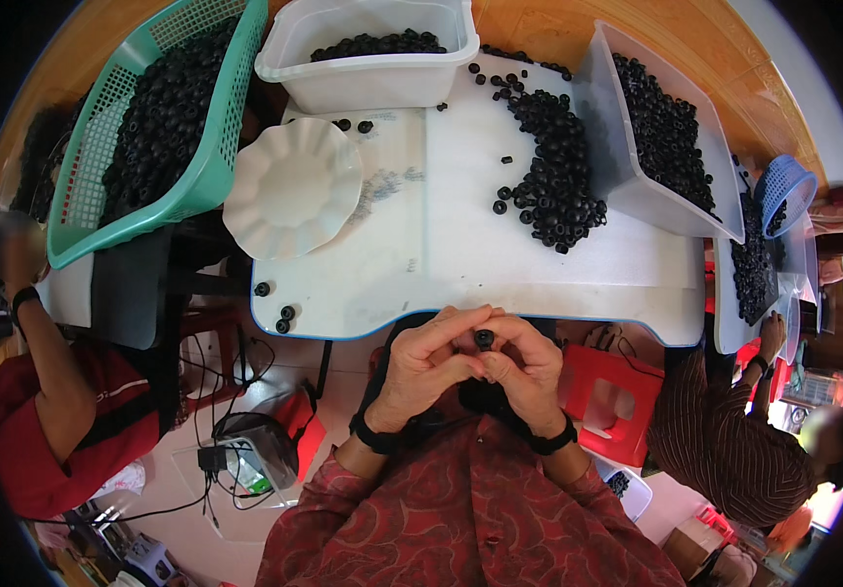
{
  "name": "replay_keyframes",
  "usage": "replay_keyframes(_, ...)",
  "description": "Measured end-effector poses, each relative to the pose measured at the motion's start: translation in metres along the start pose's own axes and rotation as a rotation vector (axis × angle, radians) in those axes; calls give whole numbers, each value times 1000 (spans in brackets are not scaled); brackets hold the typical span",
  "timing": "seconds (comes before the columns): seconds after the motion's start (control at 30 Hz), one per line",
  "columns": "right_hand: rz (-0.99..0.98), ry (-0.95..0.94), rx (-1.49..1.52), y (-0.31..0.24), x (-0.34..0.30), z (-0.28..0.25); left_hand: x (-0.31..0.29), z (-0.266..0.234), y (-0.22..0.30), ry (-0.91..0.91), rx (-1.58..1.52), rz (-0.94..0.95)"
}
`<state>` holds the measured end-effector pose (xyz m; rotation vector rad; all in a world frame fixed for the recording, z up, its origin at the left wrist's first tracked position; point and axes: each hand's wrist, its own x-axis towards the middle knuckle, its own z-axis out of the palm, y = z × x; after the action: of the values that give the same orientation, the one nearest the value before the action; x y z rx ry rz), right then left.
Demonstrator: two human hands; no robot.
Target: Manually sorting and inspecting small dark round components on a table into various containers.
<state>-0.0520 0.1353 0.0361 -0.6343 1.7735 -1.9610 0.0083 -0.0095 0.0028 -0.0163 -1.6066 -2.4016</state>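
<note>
A small black round piece [484, 338] with a hole in it is pinched between my fingertips, just off the table's front edge. My left hand [426, 367] closes on it from the left, index finger and thumb meeting those of the other hand. My right hand [529, 372] grips the same piece from the right, its thumb beneath. On the white table [343, 284] beyond, a loose heap of similar black pieces [553, 166] lies to the right of the middle. A few stray pieces [285, 319] sit near the left front corner.
A white scalloped plate [294, 186] lies at left. Around the table's back stand a green basket [216, 166], a white tub [372, 86] and a translucent bin [627, 166], all holding black pieces. People sit on both sides. A red stool [612, 421] stands below right; cables [211, 391] hang below left.
</note>
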Motion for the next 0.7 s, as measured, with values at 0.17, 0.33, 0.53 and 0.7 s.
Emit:
replay_keyframes(0.17,25,-36,22,2,-2,-6,-1,-2,-4,-3,-17,2)
replay_keyframes(0.33,26,-46,-10,-2,1,-5,-1,2,-2,34,-67,-6)
replay_keyframes(0.53,26,-46,-78,1,0,-6,-4,1,-3,56,-18,-50)
replay_keyframes(0.7,28,-56,-107,-1,0,-4,-3,3,0,75,-50,-45)
